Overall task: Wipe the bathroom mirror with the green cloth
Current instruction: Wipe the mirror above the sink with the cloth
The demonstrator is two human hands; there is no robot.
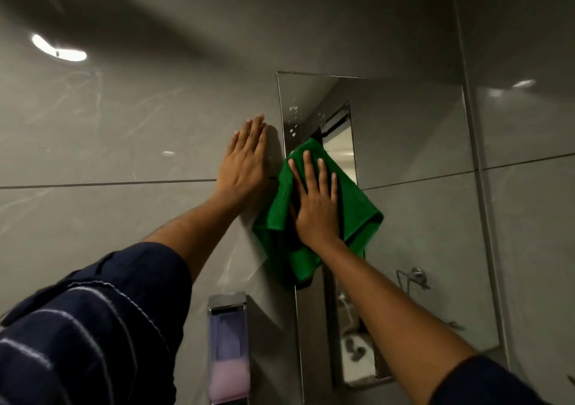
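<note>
A: Where's the green cloth (pixel 314 218)?
B: Pressed flat under the right hand (pixel 315 205), fingers spread, against the left edge of the mirror (pixel 410 143); its lower folds hang loose.
A: And the left hand (pixel 245 162)?
B: Open, palm flat on the grey wall tile (pixel 109 124) just left of the mirror, holding nothing. A soap dispenser (pixel 228 348) sits below

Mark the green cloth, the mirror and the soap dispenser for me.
green cloth (pixel 357 205): head view, right part of the fabric.
mirror (pixel 410 130): head view, bare glass, upper right.
soap dispenser (pixel 228 370): head view, pink liquid in its clear tank.
</note>
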